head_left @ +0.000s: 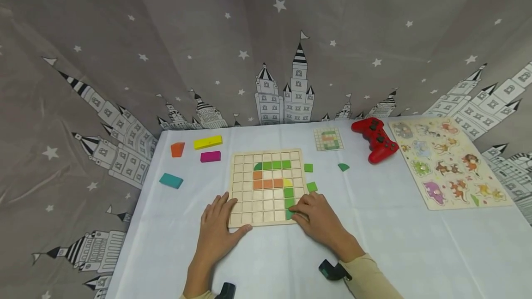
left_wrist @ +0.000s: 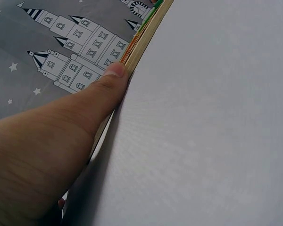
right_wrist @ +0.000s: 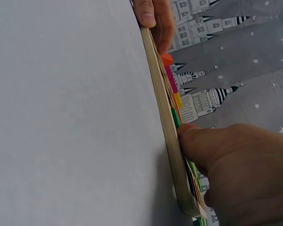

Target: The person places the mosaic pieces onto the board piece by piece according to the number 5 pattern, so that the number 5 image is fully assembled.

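Note:
A wooden grid board (head_left: pixel 242 206) lies on the white table with small coloured tiles in its cells. My right hand (head_left: pixel 317 220) is at the board's near right corner, thumb and forefinger pinching a dark green rounded tile (head_left: pixel 288 214) at a cell below two green squares (head_left: pixel 288 197). In the right wrist view the thumb presses against this green tile (right_wrist: pixel 175 117). The left hand (head_left: pixel 218 227) rests spread at the near left corner, its fingertips at the left edge and its thumb (left_wrist: pixel 114 70) against the near edge. Orange tiles (head_left: pixel 268 183) and a yellow tile (head_left: pixel 287 182) sit mid-board.
Loose green squares (head_left: pixel 308 168) and a green quarter-round (head_left: pixel 343 167) lie right of the board. A pattern card (head_left: pixel 329 139), red game controller (head_left: pixel 375 140) and animal puzzle board (head_left: pixel 449 163) stand behind and right. Yellow (head_left: pixel 208 142), magenta (head_left: pixel 210 156), orange (head_left: pixel 177 149) and teal (head_left: pixel 171 180) blocks lie left.

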`<state>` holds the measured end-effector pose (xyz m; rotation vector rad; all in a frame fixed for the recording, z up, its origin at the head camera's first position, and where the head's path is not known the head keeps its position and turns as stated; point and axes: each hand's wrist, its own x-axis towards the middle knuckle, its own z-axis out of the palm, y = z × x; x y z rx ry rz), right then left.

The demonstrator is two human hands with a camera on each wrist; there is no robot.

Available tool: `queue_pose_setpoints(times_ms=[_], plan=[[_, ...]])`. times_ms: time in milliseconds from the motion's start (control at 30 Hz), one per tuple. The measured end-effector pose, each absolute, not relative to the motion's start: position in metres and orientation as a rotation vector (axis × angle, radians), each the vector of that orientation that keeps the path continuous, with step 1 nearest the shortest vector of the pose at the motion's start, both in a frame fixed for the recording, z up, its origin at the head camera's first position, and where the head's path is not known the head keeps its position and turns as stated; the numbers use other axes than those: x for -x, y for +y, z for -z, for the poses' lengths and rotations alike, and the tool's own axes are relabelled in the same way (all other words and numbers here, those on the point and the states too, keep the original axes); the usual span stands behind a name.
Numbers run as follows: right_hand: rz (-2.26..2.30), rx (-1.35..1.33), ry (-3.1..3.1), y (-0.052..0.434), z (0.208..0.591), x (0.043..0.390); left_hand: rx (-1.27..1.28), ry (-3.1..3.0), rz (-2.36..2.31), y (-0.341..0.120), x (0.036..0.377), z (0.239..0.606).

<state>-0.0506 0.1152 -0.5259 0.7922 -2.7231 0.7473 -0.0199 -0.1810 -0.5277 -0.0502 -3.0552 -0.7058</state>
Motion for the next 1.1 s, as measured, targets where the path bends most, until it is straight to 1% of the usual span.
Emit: queue_pose_setpoints(times_ms=[200,600,967,1100], plan=[[-0.772,-0.812,-2.715,0.117,0.525,0.049,0.051,-3.057,0.707,-0.181,0.019,0.527],[-0.864,-0.664,-2.8,0.117,0.521,0.049,0.047,-3.067,0.699,-0.181,0.02,0.527],[-0.909,-0.413,-2.833,0.16,0.524,0.064,0.048,-3.069,0.695,-0.18,0.021,0.528],[-0.92,-0.382,-2.889,0.169,0.525,0.067,0.047,-3.061,0.696,-0.181,0.021,0.529]])
